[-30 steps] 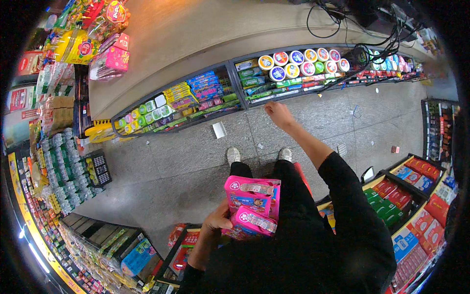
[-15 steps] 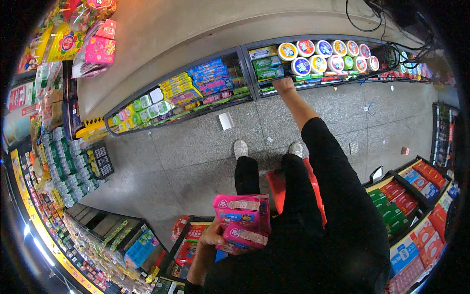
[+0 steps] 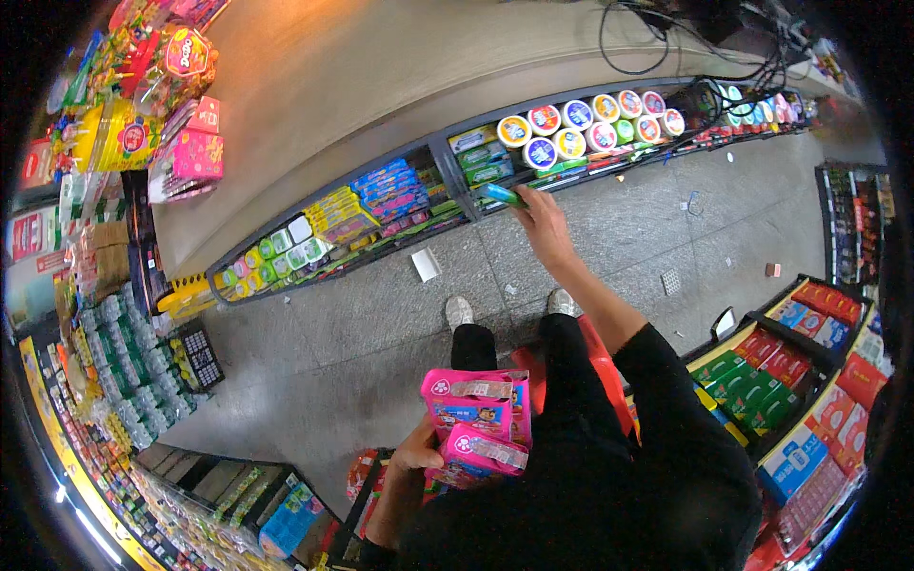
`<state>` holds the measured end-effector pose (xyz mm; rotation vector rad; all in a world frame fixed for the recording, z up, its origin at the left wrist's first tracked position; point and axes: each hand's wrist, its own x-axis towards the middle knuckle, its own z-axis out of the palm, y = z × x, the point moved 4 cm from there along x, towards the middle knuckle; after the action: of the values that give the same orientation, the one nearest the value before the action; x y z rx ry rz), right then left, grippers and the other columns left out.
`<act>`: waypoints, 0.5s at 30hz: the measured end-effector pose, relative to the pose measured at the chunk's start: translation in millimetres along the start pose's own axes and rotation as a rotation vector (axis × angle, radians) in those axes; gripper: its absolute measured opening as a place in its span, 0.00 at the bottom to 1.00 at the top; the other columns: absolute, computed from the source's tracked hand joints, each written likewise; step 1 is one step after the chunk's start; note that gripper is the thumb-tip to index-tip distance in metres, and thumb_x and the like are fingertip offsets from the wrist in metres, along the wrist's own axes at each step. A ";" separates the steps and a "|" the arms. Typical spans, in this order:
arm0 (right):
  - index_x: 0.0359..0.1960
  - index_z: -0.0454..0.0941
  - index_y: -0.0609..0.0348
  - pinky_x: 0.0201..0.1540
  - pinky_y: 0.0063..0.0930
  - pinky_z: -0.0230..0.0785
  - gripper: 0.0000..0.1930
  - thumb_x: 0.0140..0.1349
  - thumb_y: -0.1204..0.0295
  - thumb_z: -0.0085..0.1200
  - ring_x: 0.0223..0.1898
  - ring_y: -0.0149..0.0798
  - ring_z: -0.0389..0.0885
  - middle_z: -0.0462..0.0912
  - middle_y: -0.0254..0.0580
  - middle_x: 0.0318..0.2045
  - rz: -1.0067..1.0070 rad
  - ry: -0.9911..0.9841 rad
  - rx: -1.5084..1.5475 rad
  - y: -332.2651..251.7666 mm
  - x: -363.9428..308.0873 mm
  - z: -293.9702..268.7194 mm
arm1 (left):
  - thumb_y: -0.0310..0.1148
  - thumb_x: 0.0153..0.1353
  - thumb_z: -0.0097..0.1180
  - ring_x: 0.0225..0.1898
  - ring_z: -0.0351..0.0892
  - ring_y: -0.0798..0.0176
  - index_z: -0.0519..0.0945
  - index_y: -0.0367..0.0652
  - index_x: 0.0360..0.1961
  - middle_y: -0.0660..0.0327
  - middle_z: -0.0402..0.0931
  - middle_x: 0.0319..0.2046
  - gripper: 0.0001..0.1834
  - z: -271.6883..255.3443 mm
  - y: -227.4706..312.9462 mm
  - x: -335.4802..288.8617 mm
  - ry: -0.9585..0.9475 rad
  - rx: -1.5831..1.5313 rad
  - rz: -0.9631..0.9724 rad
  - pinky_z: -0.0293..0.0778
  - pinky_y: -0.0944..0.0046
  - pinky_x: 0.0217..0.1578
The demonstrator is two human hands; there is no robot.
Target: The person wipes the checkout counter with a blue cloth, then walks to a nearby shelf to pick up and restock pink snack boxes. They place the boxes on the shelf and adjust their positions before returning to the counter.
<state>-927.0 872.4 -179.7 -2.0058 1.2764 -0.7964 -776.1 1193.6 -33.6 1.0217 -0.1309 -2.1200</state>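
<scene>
The floor [image 3: 381, 324] is grey speckled stone in large slabs, with a white scrap of paper [image 3: 426, 264] lying on it near the low shelf and a few smaller bits of litter farther right. The person stands in a shop aisle, two pale shoes [image 3: 460, 310] side by side on the slabs.

Ahead runs a long, low grey display shelf [image 3: 447, 157] in compartments: small yellow, blue and green packets at the left, round tubs with coloured lids [image 3: 581, 119] at the right. Above it lies a broad tan counter [image 3: 314, 86], with black cables [image 3: 666, 43] trailing across its far end. Hanging bags of sweets in yellow and pink [image 3: 143, 105] crowd the upper left, and racks of small packaged goods line the left and lower right edges.

The right hand [image 3: 546, 221] is stretched out to the low shelf, its fingers pinching a slim green and blue packet [image 3: 501, 195] at the shelf's front edge. The left hand [image 3: 419, 447] is held close to the body, fingers wrapped around a stack of pink cardboard boxes [image 3: 476, 419] pressed against the dark clothing. A red basket [image 3: 600, 352] shows beside the legs.
</scene>
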 end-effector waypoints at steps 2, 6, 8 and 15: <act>0.50 0.74 0.56 0.46 0.42 0.73 0.17 0.59 0.75 0.59 0.46 0.55 0.78 0.80 0.49 0.42 -0.087 0.083 0.028 -19.2 33.5 -3.5 | 0.53 0.30 0.78 0.64 0.66 0.54 0.55 0.38 0.70 0.53 0.66 0.64 0.66 7.0 4.0 4.7 -0.015 0.021 -0.016 0.59 0.50 0.65; 0.49 0.75 0.58 0.47 0.45 0.72 0.16 0.57 0.77 0.57 0.46 0.57 0.78 0.78 0.54 0.44 0.004 -0.005 -0.005 -21.3 77.0 17.6 | 0.56 0.32 0.77 0.63 0.68 0.51 0.52 0.38 0.70 0.51 0.65 0.64 0.68 6.6 -0.8 0.1 -0.038 0.012 0.005 0.63 0.47 0.63; 0.49 0.75 0.58 0.45 0.44 0.73 0.16 0.58 0.77 0.56 0.45 0.58 0.79 0.78 0.55 0.44 0.014 -0.016 -0.028 -8.6 83.6 40.6 | 0.57 0.34 0.77 0.62 0.69 0.50 0.51 0.39 0.71 0.50 0.65 0.64 0.68 0.5 -6.3 -2.2 -0.058 -0.005 0.027 0.66 0.47 0.62; 0.51 0.72 0.50 0.41 0.47 0.77 0.19 0.58 0.81 0.52 0.43 0.62 0.78 0.69 0.53 0.55 0.029 0.116 -0.014 -12.6 73.5 58.1 | 0.56 0.35 0.76 0.62 0.70 0.50 0.52 0.39 0.70 0.50 0.65 0.64 0.66 9.3 -6.3 5.4 -0.025 0.006 0.003 0.67 0.47 0.61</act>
<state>-850.2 819.3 -194.8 -1.9727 1.3765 -0.9030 -788.6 1192.3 -33.2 0.9982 -0.1513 -2.1309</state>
